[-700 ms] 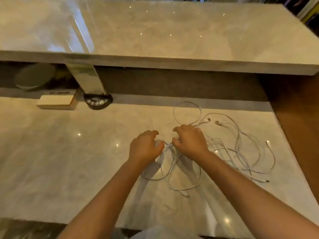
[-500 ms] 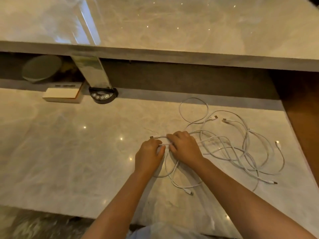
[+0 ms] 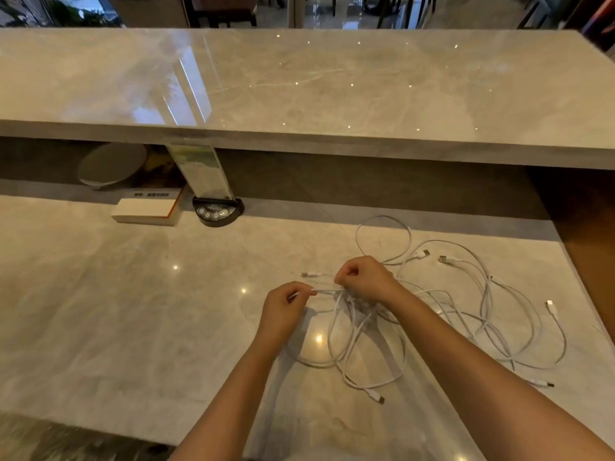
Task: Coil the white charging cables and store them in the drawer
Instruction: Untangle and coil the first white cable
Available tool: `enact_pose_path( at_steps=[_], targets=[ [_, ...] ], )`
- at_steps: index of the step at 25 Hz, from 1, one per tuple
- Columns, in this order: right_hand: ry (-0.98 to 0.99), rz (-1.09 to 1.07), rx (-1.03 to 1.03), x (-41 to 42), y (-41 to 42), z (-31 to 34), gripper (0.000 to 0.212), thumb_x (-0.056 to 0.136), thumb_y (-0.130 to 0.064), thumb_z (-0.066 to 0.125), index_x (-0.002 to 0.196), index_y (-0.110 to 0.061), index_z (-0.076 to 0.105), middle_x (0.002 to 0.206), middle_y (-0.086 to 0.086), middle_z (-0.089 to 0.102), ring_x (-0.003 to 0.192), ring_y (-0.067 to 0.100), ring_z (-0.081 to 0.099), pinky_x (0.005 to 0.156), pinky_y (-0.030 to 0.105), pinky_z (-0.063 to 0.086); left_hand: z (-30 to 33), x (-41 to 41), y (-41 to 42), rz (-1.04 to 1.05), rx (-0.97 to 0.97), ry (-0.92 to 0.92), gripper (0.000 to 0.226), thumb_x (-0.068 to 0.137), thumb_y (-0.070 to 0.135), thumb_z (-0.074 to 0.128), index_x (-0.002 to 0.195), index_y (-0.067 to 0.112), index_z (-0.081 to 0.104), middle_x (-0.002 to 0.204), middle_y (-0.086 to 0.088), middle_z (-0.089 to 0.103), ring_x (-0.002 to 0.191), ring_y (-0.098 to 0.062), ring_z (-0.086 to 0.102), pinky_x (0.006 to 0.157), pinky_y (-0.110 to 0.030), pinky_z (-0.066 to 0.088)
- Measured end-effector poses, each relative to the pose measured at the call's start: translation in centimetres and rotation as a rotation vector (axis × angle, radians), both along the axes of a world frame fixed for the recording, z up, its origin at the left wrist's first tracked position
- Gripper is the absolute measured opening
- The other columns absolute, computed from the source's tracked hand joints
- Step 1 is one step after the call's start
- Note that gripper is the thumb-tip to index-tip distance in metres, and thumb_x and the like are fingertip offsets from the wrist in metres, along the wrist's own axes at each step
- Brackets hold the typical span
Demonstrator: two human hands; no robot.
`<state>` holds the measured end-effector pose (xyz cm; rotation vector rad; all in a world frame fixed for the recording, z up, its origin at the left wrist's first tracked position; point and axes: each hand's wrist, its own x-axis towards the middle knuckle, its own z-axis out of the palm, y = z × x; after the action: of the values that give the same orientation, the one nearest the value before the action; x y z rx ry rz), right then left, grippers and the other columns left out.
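Several white charging cables (image 3: 486,294) lie tangled on the marble counter (image 3: 133,311), spreading from the middle to the right. My left hand (image 3: 283,307) pinches one cable strand between thumb and fingers. My right hand (image 3: 364,277), just right of it and slightly farther away, grips a bunch of the same cables, with a short taut stretch of cable between the two hands. Loose loops (image 3: 349,347) hang from that bunch onto the counter. One plug end (image 3: 307,274) pokes out left of my right hand. No drawer is in view.
A raised marble shelf (image 3: 332,94) runs across the back. Under it at the left stand a round white dish (image 3: 111,168), a white box (image 3: 146,211) and a clear sign holder on a black base (image 3: 216,211). A brown wooden side panel (image 3: 585,244) borders the counter's right.
My hands have drawn slightly apart, stretching a short length of cable between them. The left hand has slid back toward me. The camera has tilted up, showing more of the shelf.
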<state>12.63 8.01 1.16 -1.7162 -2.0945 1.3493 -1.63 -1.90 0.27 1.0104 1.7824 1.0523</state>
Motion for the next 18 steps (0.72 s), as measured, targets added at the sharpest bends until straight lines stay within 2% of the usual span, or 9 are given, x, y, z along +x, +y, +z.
enact_pose_path(
  at_steps=[1,3,6,9,12,15,16,17,18],
  targets=[
    [0.146,-0.06,-0.022,0.6,0.6,1.2,0.009,0.083,-0.015,0.063,0.084,-0.012,0.072,0.078,-0.001,0.067,0.079,0.014,0.062,0.079,0.033,0.048,0.8,-0.5,0.3,0.018,-0.009,-0.051,0.023,0.09,0.006,0.051,0.08,0.015,0.07,0.079,0.009,0.066,0.074,-0.002,0.058,0.061,-0.006,0.043],
    [0.356,-0.139,-0.03,1.7,1.3,3.3,0.007,0.082,-0.008,0.065,0.081,-0.007,0.072,0.075,0.002,0.067,0.071,0.01,0.062,0.067,0.021,0.051,2.3,-1.3,1.1,0.002,-0.034,-0.132,0.025,0.091,0.01,0.051,0.081,0.019,0.071,0.07,0.012,0.061,0.064,-0.002,0.051,0.057,-0.011,0.041],
    [0.47,-0.204,-0.021,2.6,1.7,5.6,0.013,0.083,-0.008,0.064,0.073,-0.012,0.07,0.072,0.0,0.067,0.066,0.006,0.061,0.058,0.011,0.048,4.4,-2.0,2.4,-0.061,-0.018,-0.205,0.029,0.09,0.011,0.051,0.076,0.025,0.073,0.058,0.011,0.05,0.062,-0.01,0.04,0.058,-0.021,0.034],
    [0.569,-0.355,0.006,3.7,2.0,8.0,0.014,0.085,-0.008,0.061,0.073,-0.012,0.067,0.066,0.0,0.063,0.059,0.005,0.059,0.054,0.013,0.047,6.8,-2.4,3.5,-0.157,0.088,-0.152,0.026,0.09,0.009,0.054,0.077,0.023,0.072,0.065,0.016,0.064,0.064,-0.002,0.054,0.062,-0.017,0.039],
    [0.721,-0.506,0.09,5.8,2.4,11.3,0.011,0.087,-0.01,0.059,0.079,-0.013,0.065,0.072,0.003,0.064,0.058,0.003,0.06,0.054,0.015,0.048,8.8,-3.1,3.7,-0.288,0.204,0.09,0.016,0.087,0.013,0.061,0.086,0.024,0.074,0.085,0.01,0.069,0.08,-0.001,0.061,0.073,-0.016,0.048],
    [0.871,-0.573,0.176,8.2,2.9,14.5,0.008,0.088,-0.014,0.06,0.083,-0.017,0.065,0.073,-0.001,0.067,0.067,0.007,0.065,0.06,0.017,0.052,9.3,-3.9,3.7,-0.43,0.339,0.547,0.014,0.084,0.019,0.066,0.092,0.027,0.073,0.093,0.012,0.065,0.091,-0.003,0.057,0.084,-0.025,0.047],
    [0.922,-0.59,0.19,8.7,3.1,15.4,0.008,0.088,-0.015,0.06,0.082,-0.018,0.065,0.07,-0.004,0.068,0.067,0.008,0.066,0.058,0.016,0.052,9.2,-4.0,3.7,-0.496,0.382,0.666,0.016,0.082,0.02,0.067,0.095,0.028,0.073,0.101,0.011,0.065,0.101,-0.004,0.056,0.091,-0.03,0.045],
    [0.951,-0.598,0.206,9.1,3.2,16.1,0.008,0.087,-0.016,0.06,0.082,-0.018,0.065,0.067,-0.005,0.069,0.067,0.007,0.067,0.057,0.016,0.052,9.2,-3.8,3.7,-0.545,0.41,0.706,0.02,0.082,0.02,0.068,0.099,0.03,0.071,0.113,0.01,0.063,0.114,-0.006,0.052,0.099,-0.032,0.041],
    [0.947,-0.59,0.226,9.3,3.1,16.5,0.008,0.087,-0.016,0.061,0.081,-0.019,0.065,0.066,-0.006,0.069,0.067,0.008,0.067,0.057,0.015,0.052,9.5,-3.5,3.7,-0.542,0.428,0.658,0.026,0.082,0.019,0.067,0.106,0.031,0.068,0.124,0.011,0.058,0.123,-0.003,0.046,0.105,-0.029,0.035]
  ],
)
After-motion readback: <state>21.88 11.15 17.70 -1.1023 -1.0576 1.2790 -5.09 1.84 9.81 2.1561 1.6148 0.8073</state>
